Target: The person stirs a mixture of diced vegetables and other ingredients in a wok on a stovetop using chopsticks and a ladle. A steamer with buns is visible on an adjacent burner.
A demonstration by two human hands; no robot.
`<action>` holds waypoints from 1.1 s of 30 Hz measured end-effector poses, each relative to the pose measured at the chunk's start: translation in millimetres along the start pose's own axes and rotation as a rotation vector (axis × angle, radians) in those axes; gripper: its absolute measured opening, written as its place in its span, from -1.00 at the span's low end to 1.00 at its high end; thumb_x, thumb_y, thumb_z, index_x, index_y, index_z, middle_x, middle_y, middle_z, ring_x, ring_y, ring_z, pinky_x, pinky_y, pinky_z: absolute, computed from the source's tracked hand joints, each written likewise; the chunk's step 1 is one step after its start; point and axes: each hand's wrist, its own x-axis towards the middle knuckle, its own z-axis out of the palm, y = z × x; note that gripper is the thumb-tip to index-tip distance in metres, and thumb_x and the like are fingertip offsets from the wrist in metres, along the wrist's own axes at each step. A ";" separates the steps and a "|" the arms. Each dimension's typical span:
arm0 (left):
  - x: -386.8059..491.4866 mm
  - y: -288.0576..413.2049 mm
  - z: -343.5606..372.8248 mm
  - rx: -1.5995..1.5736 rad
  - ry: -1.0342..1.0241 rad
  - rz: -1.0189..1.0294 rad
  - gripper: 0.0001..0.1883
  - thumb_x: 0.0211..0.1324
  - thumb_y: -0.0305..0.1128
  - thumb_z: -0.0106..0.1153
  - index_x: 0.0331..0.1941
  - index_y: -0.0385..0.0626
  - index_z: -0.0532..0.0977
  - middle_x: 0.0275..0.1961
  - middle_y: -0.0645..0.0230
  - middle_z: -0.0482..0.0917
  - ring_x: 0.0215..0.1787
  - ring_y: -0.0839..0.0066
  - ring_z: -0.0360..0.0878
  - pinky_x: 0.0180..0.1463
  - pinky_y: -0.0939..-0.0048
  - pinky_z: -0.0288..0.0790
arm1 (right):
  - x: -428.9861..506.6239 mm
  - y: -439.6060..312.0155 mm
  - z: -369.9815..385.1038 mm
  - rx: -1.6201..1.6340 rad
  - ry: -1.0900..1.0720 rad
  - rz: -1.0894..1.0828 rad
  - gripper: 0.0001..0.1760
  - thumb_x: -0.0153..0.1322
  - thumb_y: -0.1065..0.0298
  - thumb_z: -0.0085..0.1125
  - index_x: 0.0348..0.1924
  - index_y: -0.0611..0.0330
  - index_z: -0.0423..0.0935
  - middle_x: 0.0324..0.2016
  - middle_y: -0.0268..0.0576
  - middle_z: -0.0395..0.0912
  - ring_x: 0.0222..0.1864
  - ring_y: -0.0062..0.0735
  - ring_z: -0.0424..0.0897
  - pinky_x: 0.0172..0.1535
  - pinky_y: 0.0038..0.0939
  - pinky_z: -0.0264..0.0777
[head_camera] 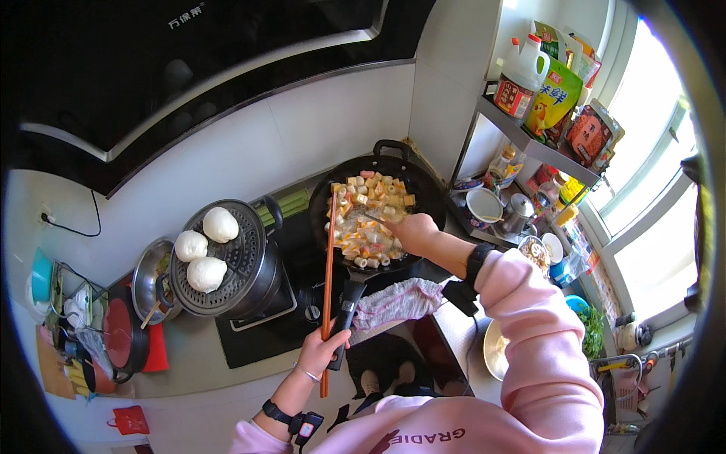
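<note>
My left hand (321, 353) grips a pair of long wooden chopsticks (329, 272), whose far tips reach the left side of the food in the wok. Right beside that hand is the black handle (350, 306) of the wok (422, 190); I cannot tell whether the fingers touch it. Over the right part of the wok, my right hand (417, 234) is closed on a thin metal utensil (373, 218), its kind mostly hidden by the fingers. Pieces of cut food (363, 238), white, yellow and orange, sit in bubbling oil.
Left of the wok, a steamer pot (249, 284) bears three white buns (207, 274). A grey cloth (400, 303) lies near the wok handle. On the right stands a metal rack (527, 142) with bottles and packets. A range hood (198, 74) hangs above; a metal bowl (148, 272) sits further left.
</note>
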 end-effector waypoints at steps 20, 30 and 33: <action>0.6 0.5 -0.6 0.014 0.007 0.008 -0.67 0.12 -0.23 0.25 -0.08 -0.11 0.51 -0.51 0.53 0.52 -0.54 0.79 0.39 -0.56 0.73 0.17 | -32.6 67.6 -5.8 0.101 0.083 0.362 -0.39 0.35 0.38 -0.05 0.30 0.00 0.22 -0.45 -0.14 0.64 -0.39 -0.15 0.66 -0.41 -0.25 0.51; -2.3 6.8 1.3 0.001 -0.005 -0.009 -0.74 0.14 -0.27 0.21 -0.14 -0.12 0.49 -0.50 0.51 0.51 -0.58 0.79 0.31 -0.56 0.73 0.13 | 29.7 43.7 5.8 0.098 -0.072 0.261 -0.37 0.35 0.32 0.04 0.31 0.02 0.23 -0.19 -0.16 0.64 -0.14 -0.24 0.64 -0.20 -0.32 0.53; -2.2 7.1 2.6 0.002 0.001 -0.004 -0.73 0.14 -0.27 0.21 -0.13 -0.12 0.50 -0.50 0.51 0.52 -0.59 0.80 0.31 -0.56 0.73 0.13 | 1.0 37.4 0.2 0.030 -0.115 0.203 -0.37 0.33 0.34 0.04 0.30 -0.08 0.26 -0.23 -0.19 0.65 -0.21 -0.25 0.66 -0.27 -0.31 0.53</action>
